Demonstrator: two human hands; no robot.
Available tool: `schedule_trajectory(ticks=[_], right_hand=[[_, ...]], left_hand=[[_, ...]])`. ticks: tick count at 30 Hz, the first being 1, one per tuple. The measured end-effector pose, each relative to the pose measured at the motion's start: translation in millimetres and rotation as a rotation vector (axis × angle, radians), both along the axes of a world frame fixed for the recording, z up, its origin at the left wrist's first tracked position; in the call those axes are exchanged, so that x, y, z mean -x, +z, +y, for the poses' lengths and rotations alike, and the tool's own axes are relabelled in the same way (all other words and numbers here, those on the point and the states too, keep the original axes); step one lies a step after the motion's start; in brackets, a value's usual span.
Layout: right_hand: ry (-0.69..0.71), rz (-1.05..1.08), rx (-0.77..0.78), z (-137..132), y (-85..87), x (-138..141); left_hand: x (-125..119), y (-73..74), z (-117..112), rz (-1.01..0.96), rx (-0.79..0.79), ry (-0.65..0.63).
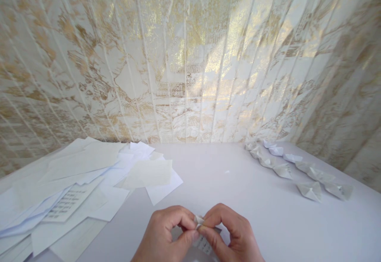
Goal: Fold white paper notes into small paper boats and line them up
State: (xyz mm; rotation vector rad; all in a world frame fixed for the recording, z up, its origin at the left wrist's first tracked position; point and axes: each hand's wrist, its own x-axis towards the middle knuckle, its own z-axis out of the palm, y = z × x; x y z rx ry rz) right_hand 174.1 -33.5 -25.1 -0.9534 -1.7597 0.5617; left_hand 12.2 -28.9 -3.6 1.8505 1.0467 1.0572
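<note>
A small folded piece of paper with dark print is pinched between my two hands, near the front of the table. My left hand grips its left side between thumb and forefinger. From the other side, my right hand pinches it too, and the fingertips of both hands nearly meet at the paper's upper point. Much of the folded paper is hidden behind the thumbs and fingers, so its full shape cannot be made out.
Loose paper sheets, some printed, lie piled on the left. Two rows of small folded paper boats stand at the right on the white table. A patterned curtain hangs behind. A tiny paper scrap lies mid-table.
</note>
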Motion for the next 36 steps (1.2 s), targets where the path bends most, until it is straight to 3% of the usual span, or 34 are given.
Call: schedule_trajectory(ticks=[4,11,20,26,32,36], right_hand=[[-0.031,-0.032,0.021,-1.5,3.4,0.9],[-0.040,-0.103,0.001,-1.4,7.8,0.5],[0.088,-0.167,-0.038,3.7,6.7,-2.9],[-0.037,-0.054,0.015,1.8,7.7,-4.1],[0.145,-0.124,-0.046,4.9,13.3,-10.7],[0.132,-0.156,-0.034,6.0,11.0,-14.1]], left_hand=[[-1.7,0.9,-1.2,-0.036,0.052,0.072],[-0.4,0.7,-0.1,-0.097,0.159,0.065],[0.3,-0.9,2.8,-0.227,0.267,0.032],[1.6,0.5,5.1,-0.036,0.271,0.041],[3.9,1.6,7.0,-0.069,0.332,0.078],[6.4,-1.4,9.6,-0.109,0.325,0.053]])
